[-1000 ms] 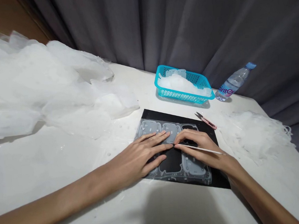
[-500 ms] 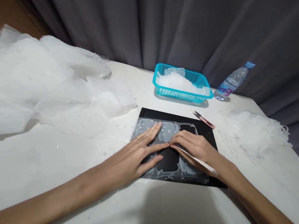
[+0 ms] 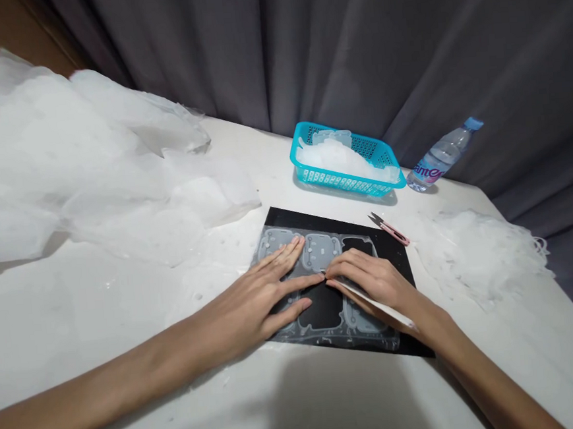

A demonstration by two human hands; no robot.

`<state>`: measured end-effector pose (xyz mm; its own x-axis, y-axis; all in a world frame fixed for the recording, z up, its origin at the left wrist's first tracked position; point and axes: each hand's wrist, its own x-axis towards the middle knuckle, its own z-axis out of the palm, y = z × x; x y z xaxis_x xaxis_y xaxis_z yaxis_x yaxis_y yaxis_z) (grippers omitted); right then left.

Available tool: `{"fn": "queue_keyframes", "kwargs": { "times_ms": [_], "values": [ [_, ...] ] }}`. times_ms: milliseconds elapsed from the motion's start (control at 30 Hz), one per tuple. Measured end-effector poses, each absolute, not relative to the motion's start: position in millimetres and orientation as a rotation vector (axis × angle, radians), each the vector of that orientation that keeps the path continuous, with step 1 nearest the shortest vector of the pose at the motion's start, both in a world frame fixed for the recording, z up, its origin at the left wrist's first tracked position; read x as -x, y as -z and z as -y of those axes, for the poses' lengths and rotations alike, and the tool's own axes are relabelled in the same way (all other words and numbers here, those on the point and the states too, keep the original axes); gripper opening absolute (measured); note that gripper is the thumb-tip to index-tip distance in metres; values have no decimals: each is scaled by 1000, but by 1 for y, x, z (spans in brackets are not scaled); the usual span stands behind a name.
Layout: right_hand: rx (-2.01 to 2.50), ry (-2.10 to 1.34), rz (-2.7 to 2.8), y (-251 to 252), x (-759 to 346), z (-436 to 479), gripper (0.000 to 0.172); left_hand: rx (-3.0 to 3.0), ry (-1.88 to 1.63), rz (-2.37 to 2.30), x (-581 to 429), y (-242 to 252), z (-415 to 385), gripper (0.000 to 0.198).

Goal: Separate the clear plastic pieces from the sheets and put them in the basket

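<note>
The left hand (image 3: 268, 295) lies with fingers spread and grasping nothing, pressing on a translucent plastic sheet (image 3: 320, 251) that rests on a black mat (image 3: 321, 311), while the right hand (image 3: 378, 280) pinches a slim white tool (image 3: 383, 307) with its tip near the left index fingertip. On the white surface (image 3: 217, 405), pink-handled snips (image 3: 393, 228) lie at the mat's far right edge, and beyond stand a turquoise basket (image 3: 338, 178) holding whitish pieces (image 3: 336, 156) and a bottle (image 3: 441, 158).
</note>
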<state>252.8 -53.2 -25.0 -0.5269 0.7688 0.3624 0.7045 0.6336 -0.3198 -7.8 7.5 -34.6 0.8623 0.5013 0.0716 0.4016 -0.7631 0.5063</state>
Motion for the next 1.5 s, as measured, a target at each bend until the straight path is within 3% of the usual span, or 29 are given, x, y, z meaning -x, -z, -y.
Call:
{"fn": "queue_keyframes", "kwargs": {
  "times_ms": [300,467,567,800,1067,1167,1300,1400,1500],
  "values": [
    [1059,-35,2424,30,-256,50,12,-2675,-360,-660,12,39,-10,50],
    [1201,191,2487,36,-251,59,26,-2640,-290,-649,12,37,-11,49],
    [1204,159,2497,39,-250,56,28,-2588,-281,-668,12,35,-10,50],
    [1541,197,1538,11,-306,-12,27,-2514,-194,-661,14,29,-12,50],
    [1422,-311,1693,-15,-267,36,20,-2352,-401,-796,10,19,-15,43],
    [1341,-575,1791,-16,-234,57,26,-2015,-618,-903,3,13,-24,48],
    [1192,-932,1928,-25,-223,58,34,-1758,-583,-895,-5,13,-38,43],
    [1200,-926,1917,-31,-239,45,35,-1629,-518,-845,-5,15,-44,34],
    [1287,-641,1895,-23,-257,30,38,-1507,-495,-828,-3,13,-45,32]
  ]
}}
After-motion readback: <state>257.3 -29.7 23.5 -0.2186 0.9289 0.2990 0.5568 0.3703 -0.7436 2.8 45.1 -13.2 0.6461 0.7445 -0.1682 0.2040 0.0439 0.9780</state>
